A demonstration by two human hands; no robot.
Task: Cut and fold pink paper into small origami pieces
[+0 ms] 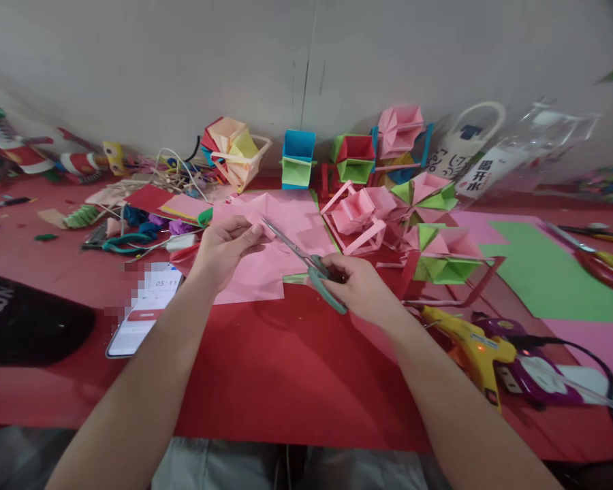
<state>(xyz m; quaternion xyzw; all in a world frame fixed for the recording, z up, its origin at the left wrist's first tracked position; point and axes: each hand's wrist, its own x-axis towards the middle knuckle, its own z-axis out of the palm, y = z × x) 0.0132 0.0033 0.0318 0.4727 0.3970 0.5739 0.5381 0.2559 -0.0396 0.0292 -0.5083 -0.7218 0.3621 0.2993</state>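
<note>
My left hand [231,246] is closed, pinching a small folded piece of pink paper [255,204] between thumb and fingers. My right hand [355,282] grips the green handles of a pair of scissors [292,246]. The blades point up and left, their tips right beside the pink piece at my left fingertips; whether they touch it I cannot tell. Beneath both hands lie pink paper sheets [255,289], with a green edge showing at their right side. Folded pink paper models [355,211] stand just beyond my right hand.
A yellow glue gun [473,344] and a purple power strip [534,371] lie at the right, with a cable. At the left are a phone [150,309] and a black cup [30,320]. Paper models [299,160] line the wall; a plastic bottle [511,153] stands back right.
</note>
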